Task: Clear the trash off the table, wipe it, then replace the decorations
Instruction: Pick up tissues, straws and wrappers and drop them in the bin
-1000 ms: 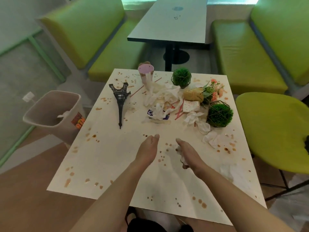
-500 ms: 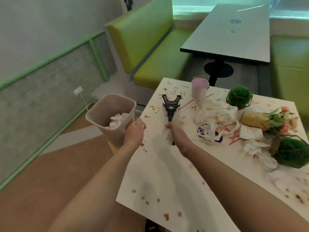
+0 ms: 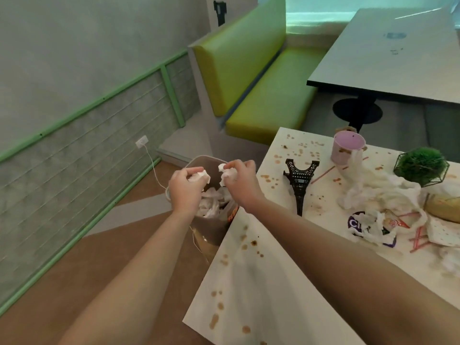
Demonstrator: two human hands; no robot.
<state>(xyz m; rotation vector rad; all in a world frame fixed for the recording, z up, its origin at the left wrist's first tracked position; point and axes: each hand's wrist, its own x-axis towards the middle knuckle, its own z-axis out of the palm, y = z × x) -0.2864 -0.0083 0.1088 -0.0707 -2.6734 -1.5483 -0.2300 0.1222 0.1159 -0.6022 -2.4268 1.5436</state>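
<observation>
Hidden or cut off: the bin (image 3: 214, 227) beside the table's left edge shows only its far rim and part of one wall, since both hands and the table's edge cover the rest; its printed label is mostly hidden and unreadable.
Cut off at right: the green ball plant (image 3: 422, 166) in its wire frame is whole, but the brownish wrapped item (image 3: 445, 206) near the right edge runs out of view.
Hard to make out: the purple-and-white wrapper (image 3: 358, 224) carries lettering that is too crumpled to read.
Left hand (image 3: 185, 186): fingers curled round a crumpled white tissue (image 3: 199, 176), held over the bin's opening.
Right hand (image 3: 240, 181): fingers pinched and curled on a second tissue wad (image 3: 227, 174), also over the bin, just beside the left hand.
Bin contents: more white tissues (image 3: 211, 202) lie inside, below both hands.
Table (image 3: 261, 282): white top spotted with brown stains, heaviest along the left edge and far left corner.
Tower model (image 3: 300, 181): black, lying flat near the left edge, its base toward the far side.
Pink cup (image 3: 347, 148): by the far edge.
Trash pile (image 3: 380, 188): white tissues heaped between the cup and the wrapper, with red straws (image 3: 420, 239) near the right edge.
</observation>
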